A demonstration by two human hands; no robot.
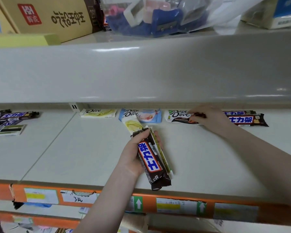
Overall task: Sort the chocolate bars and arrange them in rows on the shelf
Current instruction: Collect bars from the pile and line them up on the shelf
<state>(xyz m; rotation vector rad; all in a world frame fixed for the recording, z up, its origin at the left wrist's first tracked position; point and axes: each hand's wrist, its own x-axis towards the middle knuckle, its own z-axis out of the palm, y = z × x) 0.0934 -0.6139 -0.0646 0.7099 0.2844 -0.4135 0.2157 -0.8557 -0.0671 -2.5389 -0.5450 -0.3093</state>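
Note:
My left hand point(133, 153) grips a small bundle of bars over the middle of the white shelf point(74, 148): a brown Snickers bar point(151, 162) on top, a yellow Dove bar point(133, 124) sticking out behind. At the back of the shelf lie a yellow Dove bar point(98, 113), a blue Dove bar point(141, 115) and a dark Dove bar point(178, 116). My right hand point(207, 116) rests on the dark Dove bar, fingers pinching its right end. Two Snickers bars point(245, 120) lie just right of that hand.
More Snickers bars and a pale bar point(8, 121) lie loose at the shelf's far left. The upper shelf's wide grey edge point(141, 73) overhangs the back row. Cardboard boxes point(49, 15) and a plastic bag point(158, 15) sit on top. An orange price strip point(107, 197) fronts the shelf.

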